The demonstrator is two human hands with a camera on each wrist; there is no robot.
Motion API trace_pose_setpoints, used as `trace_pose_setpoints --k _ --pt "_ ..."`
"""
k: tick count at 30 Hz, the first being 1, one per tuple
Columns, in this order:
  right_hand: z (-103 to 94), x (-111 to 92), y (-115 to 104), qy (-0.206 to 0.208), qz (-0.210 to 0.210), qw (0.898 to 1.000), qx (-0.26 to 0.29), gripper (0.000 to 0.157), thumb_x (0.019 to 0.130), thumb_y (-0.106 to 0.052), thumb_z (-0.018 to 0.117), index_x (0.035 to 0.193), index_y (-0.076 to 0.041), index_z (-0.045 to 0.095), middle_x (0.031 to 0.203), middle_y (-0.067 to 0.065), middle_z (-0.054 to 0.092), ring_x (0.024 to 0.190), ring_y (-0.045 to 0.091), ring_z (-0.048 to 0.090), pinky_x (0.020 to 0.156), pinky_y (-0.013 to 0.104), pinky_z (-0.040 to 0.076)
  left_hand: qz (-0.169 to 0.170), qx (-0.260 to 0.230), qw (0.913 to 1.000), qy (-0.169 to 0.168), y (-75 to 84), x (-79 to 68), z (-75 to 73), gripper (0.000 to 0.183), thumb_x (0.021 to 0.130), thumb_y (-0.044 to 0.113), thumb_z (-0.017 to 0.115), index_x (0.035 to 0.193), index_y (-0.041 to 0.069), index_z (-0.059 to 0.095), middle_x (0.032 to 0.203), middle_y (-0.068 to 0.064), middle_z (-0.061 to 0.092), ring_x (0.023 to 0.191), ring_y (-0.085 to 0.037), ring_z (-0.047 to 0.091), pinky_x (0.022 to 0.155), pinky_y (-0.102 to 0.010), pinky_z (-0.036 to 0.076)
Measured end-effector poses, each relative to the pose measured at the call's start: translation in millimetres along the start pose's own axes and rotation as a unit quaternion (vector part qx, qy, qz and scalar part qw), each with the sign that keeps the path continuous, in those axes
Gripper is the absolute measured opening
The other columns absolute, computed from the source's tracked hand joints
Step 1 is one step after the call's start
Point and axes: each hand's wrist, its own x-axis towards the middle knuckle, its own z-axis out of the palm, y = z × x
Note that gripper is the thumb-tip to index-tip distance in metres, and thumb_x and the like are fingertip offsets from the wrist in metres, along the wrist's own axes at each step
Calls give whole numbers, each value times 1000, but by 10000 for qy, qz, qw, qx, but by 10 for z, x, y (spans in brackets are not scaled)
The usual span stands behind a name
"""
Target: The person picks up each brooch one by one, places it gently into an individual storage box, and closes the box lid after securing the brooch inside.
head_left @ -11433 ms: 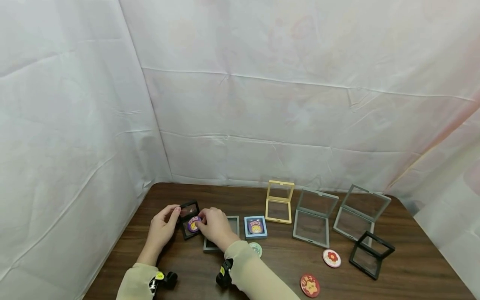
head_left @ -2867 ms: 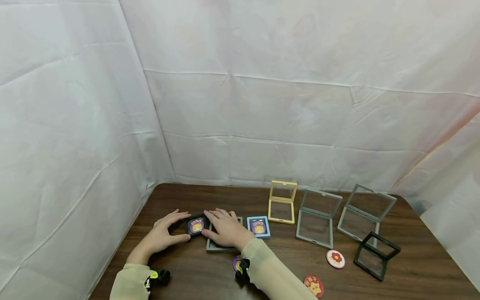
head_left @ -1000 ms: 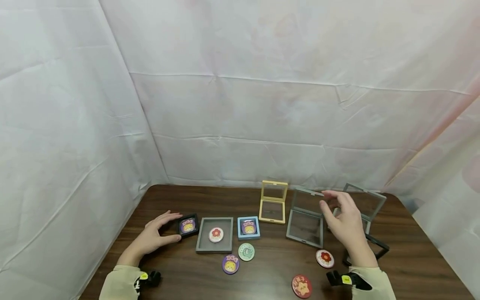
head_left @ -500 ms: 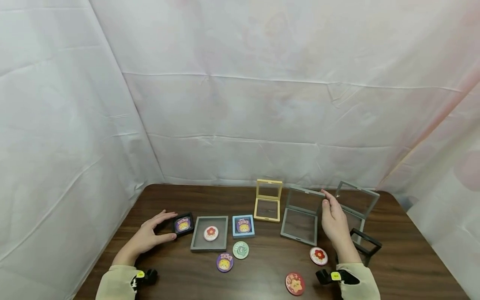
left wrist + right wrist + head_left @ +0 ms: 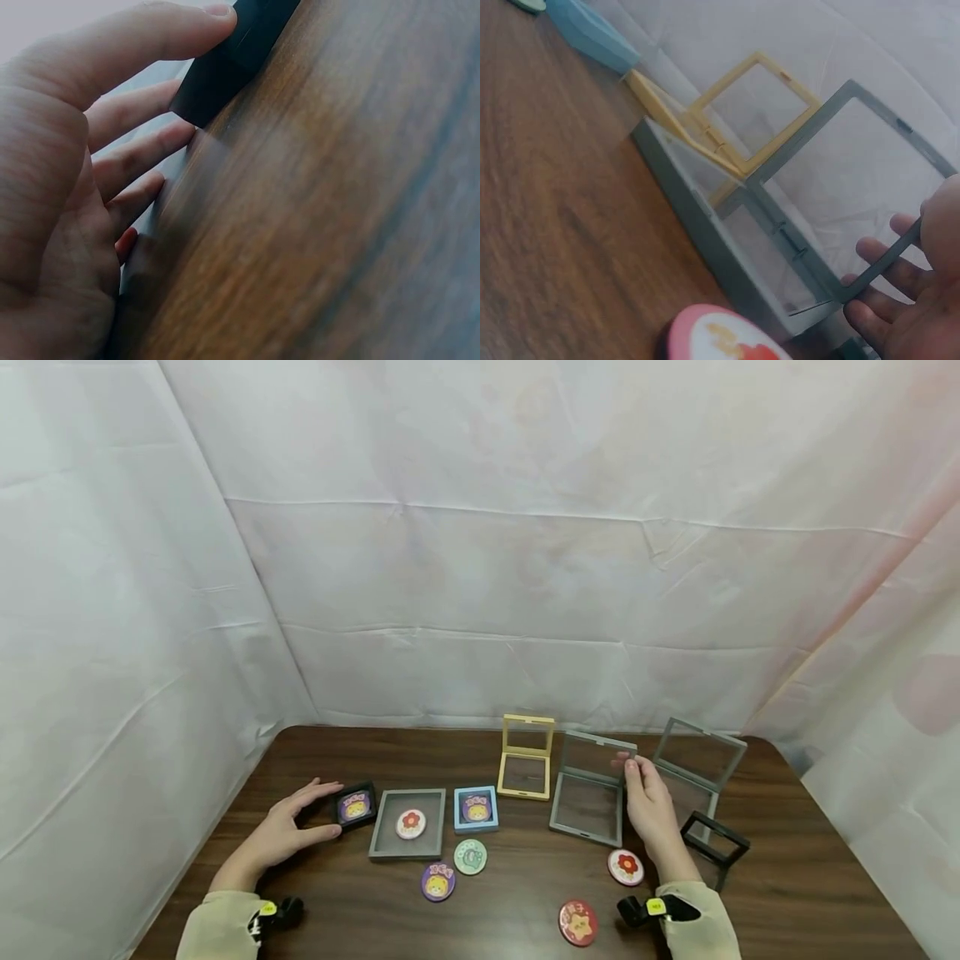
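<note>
My right hand (image 5: pixel 651 806) holds the side edge of the raised lid of a grey floating display frame (image 5: pixel 587 808). In the right wrist view, its fingers (image 5: pixel 889 274) lie behind the clear film, with the thumb in front. The grey frame stands unfolded on the table. At the left, my left hand (image 5: pixel 279 837) rests with fairly straight fingers against a closed small black display frame (image 5: pixel 356 820), which contains a purple badge (image 5: pixel 355 805). The left wrist view shows the thumb (image 5: pixel 187 28) touching that black frame's edge. A flower badge (image 5: pixel 626 867) lies below my right hand.
On the wooden table (image 5: pixel 495 927) lie a closed grey frame (image 5: pixel 381 841), a closed blue frame (image 5: pixel 459 821), an unfolded yellow frame (image 5: pixel 525 777), another grey frame (image 5: pixel 697 752) and a black one (image 5: pixel 716 839). Loose are green (image 5: pixel 470 857), purple (image 5: pixel 438 882) and red (image 5: pixel 578 922) badges.
The small black frame was open while a badge was put in; it is now closed. My right hand has moved right to the unfolded grey frame and taken hold of its lid.
</note>
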Motion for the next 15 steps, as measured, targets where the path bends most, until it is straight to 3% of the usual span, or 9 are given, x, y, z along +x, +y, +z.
trace_pose_setpoints --k 10,15 --pt "74 38 69 30 -285 9996 71 53 120 -44 32 159 -10 46 148 20 62 147 37 49 116 57 37 35 15 10000 55 -12 -61 -32 70 92 26 91 154 16 62 163 -22 52 157 -61 25 106 -91 23" --pt "42 32 70 197 -397 9990 -96 49 120 -41 38 159 -13 46 146 18 65 142 36 53 110 52 41 -180 362 9992 23 76 5 14 75 92 40 91 156 17 60 166 -26 46 156 -59 29 109 -87 29"
